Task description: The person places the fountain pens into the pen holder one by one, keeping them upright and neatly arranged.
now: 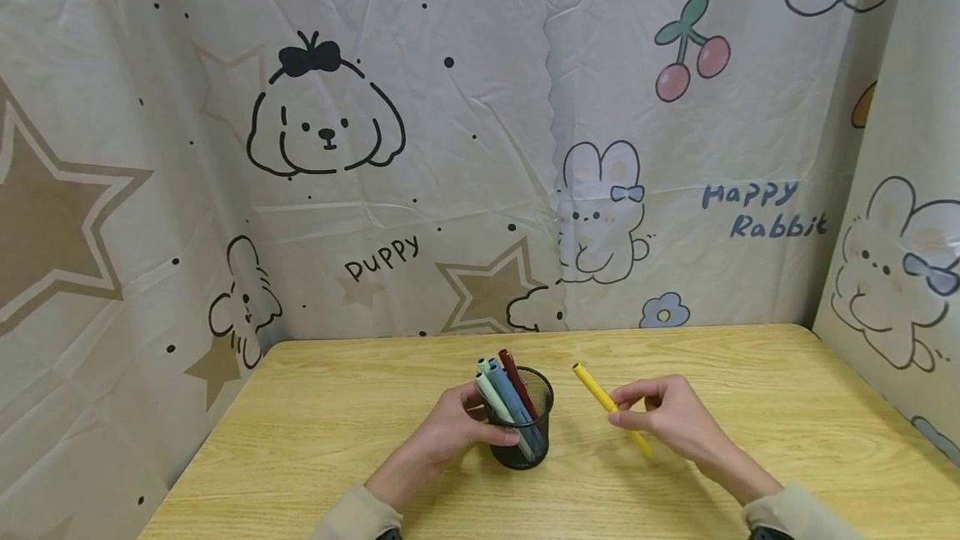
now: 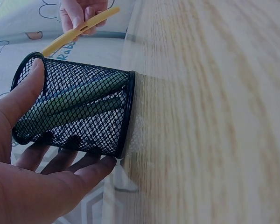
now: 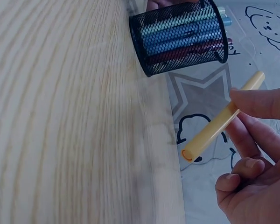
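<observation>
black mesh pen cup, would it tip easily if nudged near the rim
Probably somewhat. The black wire-mesh pen cup looks light, and its pens stand taller than the rim, leaning to one side. The left hand gripping its side likely steadies it on the smooth wooden table.

Tilted yellow marker [image 1: 611,409] beside mesh cup [image 1: 534,432]

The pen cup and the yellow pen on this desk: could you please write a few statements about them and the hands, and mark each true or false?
1. The left hand grips the black mesh pen cup. True.
2. The right hand holds a red pen. False: it pinches a yellow pen; a dark red pen stands in the cup.
3. The cup stands upright on the wooden table. True.
4. The cup is empty. False: several pens stand in it.
5. The yellow pen lies flat on the table. False: the right hand holds it, tilted, to the right of the cup.
</observation>
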Demonstrator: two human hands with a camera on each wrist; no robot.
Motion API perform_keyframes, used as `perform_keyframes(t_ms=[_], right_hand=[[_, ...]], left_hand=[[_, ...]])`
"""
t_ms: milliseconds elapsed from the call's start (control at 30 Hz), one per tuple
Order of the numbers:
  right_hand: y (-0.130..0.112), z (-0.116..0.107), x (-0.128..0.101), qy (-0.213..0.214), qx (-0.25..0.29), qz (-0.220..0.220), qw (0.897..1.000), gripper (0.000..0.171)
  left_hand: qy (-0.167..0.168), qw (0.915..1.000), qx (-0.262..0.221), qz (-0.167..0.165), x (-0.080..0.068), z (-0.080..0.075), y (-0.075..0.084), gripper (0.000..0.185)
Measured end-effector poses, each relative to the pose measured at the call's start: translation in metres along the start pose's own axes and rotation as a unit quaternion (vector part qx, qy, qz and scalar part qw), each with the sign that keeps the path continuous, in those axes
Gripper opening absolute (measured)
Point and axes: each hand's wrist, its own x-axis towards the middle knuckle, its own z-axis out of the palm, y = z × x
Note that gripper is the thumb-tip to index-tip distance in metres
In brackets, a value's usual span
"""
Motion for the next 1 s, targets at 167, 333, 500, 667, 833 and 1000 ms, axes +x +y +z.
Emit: perform_keyframes(t_ms=[167, 333, 500, 667, 833, 1000], right_hand=[[-0.003, 0.001, -0.001, 0.004, 0.021, -0.008, 1.0, 0.029], [-0.009, 0.002, -0.003, 0.003, 0.033, -0.009, 0.999, 0.028], [-0.014, 0.003, -0.005, 0.005, 0.036, -0.008, 0.999, 0.026], [-0.018, 0.004, -0.005, 0.012, 0.041, -0.008, 0.999, 0.026], [-0.024, 0.006, -0.006, 0.018, 0.047, -0.019, 0.999, 0.027], [-0.031, 0.008, -0.006, 0.026, 0.049, -0.014, 0.998, 0.028]], left_hand=[[0.001, 1.0, 0.0, -0.003, 0.0, 0.0, 0.0, 0.061], [-0.001, 1.0, 0.003, -0.004, 0.0, 0.0, 0.0, 0.062], [-0.002, 1.0, 0.001, -0.001, 0.0, 0.0, 0.0, 0.062], [0.0, 1.0, 0.0, 0.003, 0.001, 0.0, 0.001, 0.06], [-0.001, 1.0, -0.001, 0.003, 0.001, 0.0, 0.001, 0.06], [-0.002, 1.0, 0.0, 0.003, 0.0, 0.0, 0.001, 0.061]])
